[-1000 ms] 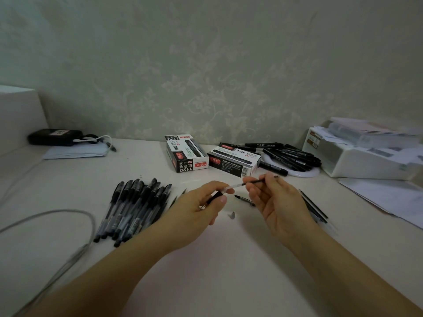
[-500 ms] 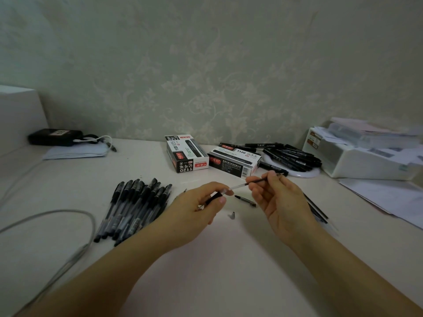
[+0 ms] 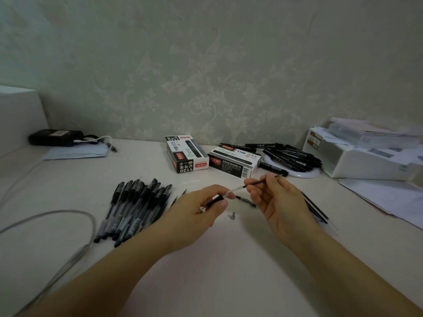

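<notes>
Row of capped pens (image 3: 135,207) on table (image 3: 229,271) L side, pen box (image 3: 187,156) + 2nd box (image 3: 233,160) at back, markers (image 3: 293,156) heaped on white disc (image 3: 306,173), grey cable (image 3: 68,216) far L, papers (image 3: 389,197) R.

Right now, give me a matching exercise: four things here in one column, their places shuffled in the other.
1 refill
2 pens
3 markers
4 cable

A on the white plate
B pinched in the right hand
C looped at the desk's left
D heaped left of the left hand

Pairs: 1-B, 2-D, 3-A, 4-C
</notes>
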The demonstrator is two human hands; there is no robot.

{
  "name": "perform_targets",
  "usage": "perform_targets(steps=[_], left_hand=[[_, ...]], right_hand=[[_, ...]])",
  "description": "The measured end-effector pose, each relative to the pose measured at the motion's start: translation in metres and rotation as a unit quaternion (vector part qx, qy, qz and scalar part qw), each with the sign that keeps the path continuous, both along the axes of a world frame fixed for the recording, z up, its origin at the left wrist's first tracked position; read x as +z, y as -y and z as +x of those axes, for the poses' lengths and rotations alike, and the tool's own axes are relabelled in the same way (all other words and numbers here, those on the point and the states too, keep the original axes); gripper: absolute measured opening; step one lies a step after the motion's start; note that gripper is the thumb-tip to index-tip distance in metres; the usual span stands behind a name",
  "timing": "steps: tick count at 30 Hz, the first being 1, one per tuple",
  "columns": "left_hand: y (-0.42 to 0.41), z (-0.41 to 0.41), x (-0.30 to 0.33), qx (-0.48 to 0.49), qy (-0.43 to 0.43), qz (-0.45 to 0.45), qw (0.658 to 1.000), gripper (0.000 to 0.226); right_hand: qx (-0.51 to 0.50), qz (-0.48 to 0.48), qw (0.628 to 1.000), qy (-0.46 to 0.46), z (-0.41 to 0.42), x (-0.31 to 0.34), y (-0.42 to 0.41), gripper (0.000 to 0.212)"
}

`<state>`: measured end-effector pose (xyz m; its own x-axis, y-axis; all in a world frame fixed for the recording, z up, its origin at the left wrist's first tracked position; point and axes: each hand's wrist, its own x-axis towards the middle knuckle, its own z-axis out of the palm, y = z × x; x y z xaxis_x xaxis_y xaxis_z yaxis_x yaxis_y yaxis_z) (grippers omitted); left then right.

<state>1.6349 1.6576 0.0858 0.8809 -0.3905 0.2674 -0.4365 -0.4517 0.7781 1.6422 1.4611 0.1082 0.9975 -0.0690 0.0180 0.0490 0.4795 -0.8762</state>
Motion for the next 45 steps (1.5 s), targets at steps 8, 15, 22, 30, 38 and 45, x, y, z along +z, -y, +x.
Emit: perform_targets(steps=[8,15,22,30,38,45], left_hand=[[0.001,0.000,-0.003,0.001,0.002,0.015,1.000,0.016],[0.000,0.000,-0.001,0.006,-0.005,-0.011,1.000,0.015],[-0.002,0.002,-0.001,0.029,0.010,0.015,0.999,0.014],[-0.003,0.003,-0.002,0.052,0.010,0.033,0.998,0.017],[-0.005,-0.001,-0.002,0.040,0.044,0.103,0.993,0.018],[-0.004,-0.001,-0.001,0.027,0.060,0.097,0.993,0.017]], right_hand=[[0.036,-0.191,0.979,0.066,-0.001,-0.005,0.000,0.024],[0.070,-0.501,0.851,0.146,-0.006,-0.014,-0.005,0.037],[0.063,-0.690,0.699,0.177,-0.001,-0.020,0.002,0.030],[0.023,-0.610,0.773,0.170,0.003,-0.023,0.007,0.004],[0.047,-0.335,0.936,0.100,0.002,-0.019,0.002,0.003],[0.089,-0.351,0.925,0.120,0.001,-0.018,-0.001,0.005]])
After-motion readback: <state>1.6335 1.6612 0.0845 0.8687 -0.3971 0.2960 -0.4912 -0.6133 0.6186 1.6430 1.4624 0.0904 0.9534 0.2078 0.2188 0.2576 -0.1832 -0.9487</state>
